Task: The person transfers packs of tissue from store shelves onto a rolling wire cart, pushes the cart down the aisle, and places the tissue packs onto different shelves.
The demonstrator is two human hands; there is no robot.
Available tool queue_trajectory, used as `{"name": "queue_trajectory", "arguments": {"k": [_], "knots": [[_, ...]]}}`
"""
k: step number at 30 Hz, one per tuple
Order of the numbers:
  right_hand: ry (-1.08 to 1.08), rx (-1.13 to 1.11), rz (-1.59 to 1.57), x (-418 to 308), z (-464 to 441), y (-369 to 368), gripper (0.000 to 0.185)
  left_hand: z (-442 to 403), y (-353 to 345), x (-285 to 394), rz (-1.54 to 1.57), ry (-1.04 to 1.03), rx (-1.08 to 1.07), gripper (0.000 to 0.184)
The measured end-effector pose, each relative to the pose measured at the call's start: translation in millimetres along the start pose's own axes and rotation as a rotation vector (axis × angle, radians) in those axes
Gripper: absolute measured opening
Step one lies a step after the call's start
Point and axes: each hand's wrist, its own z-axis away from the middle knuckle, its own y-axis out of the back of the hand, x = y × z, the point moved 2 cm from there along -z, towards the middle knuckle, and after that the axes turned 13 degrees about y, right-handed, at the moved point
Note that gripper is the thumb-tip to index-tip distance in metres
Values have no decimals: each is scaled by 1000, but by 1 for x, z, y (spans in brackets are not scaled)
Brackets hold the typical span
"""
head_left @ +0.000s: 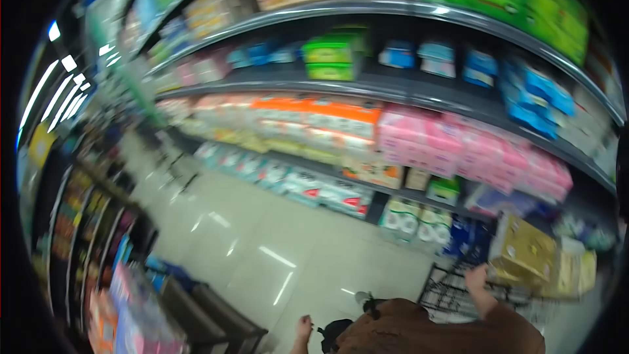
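My right hand [477, 279] is at the left edge of a gold package [523, 249], beside a black wire frame [445, 288]. Its fingers look closed, but blur hides whether they grip the package, the frame or something else. Low in the view, away from the shelves, my left hand [304, 326] hangs over the floor with its fingers curled in and nothing visible in them. A paler yellow package [576, 272] lies just right of the gold one. My brown sleeve and top [419, 328] fill the bottom of the view.
Store shelves [393, 6] curve across the view, holding pink packs [452, 141], orange-and-white packs [314, 118] and green boxes [327, 59]. White packs [400, 216] line the bottom shelf. Tiled floor [255, 242] runs along the aisle. Another stocked display [144, 308] stands at lower left.
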Motion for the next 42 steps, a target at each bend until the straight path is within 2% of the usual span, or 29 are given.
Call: {"name": "queue_trajectory", "arguments": {"k": [1,3,4,5,7,10,13,15,20,23,24,25,26,27,29,31,32,33,35,37,41,42], "knots": [[-219,18,-91,-33,9,24,64,-15,1,33,12,1,-49,34],[-72,258,-209,-30,15,18,56,-22,-3,95,-103,-91,-86,38],[-132,297,-237,-31,16,15,53,-36,1,113,-236,-209,-116,41],[-190,335,-266,-33,16,13,49,-39,-2,129,-203,-190,-168,42],[-118,445,-226,-29,19,5,39,-43,0,152,-144,-156,-266,43],[-208,373,-131,-40,28,9,31,-76,15,134,-253,-49,-453,43],[-250,364,-155,-66,51,0,30,-97,53,92,-305,54,-492,42],[-294,345,-241,-89,71,-9,33,-99,92,64,-279,124,-477,43],[-320,359,-145,-119,112,-49,41,-133,211,-16,-260,440,-435,33],[-288,349,-169,-141,130,-74,48,-131,283,-37,-344,370,-294,39],[-264,353,-234,-127,136,-86,50,-138,296,-50,-219,357,-237,36],[-235,351,-295,-151,140,-86,53,-154,308,-57,-255,389,-224,37],[-381,350,-460,-174,152,-82,48,-165,323,-67,-283,428,-211,37],[-300,303,-513,-153,145,-96,54,-170,336,-79,-301,475,-198,37],[-321,362,-579,-110,118,-131,42,-183,345,-83,-220,492,-159,42],[-334,244,-930,-116,126,-142,8,-195,344,-65,-97,478,-126,45],[-358,180,-1101,-133,121,-134,10,-204,343,-54,-77,445,-148,45],[-480,332,-1010,-163,125,-137,17,-216,341,-42,-64,408,-172,45],[-478,186,-938,-187,131,-136,17,-239,343,-20,-91,308,-200,45],[-542,240,-814,-213,125,-148,19,-261,351,2,-182,185,-212,46],[-699,427,-660,-268,123,-184,22,-302,397,53,-407,175,-284,46],[-708,389,-660,-284,127,-192,21,-313,413,64,-453,178,-278,46]]}}
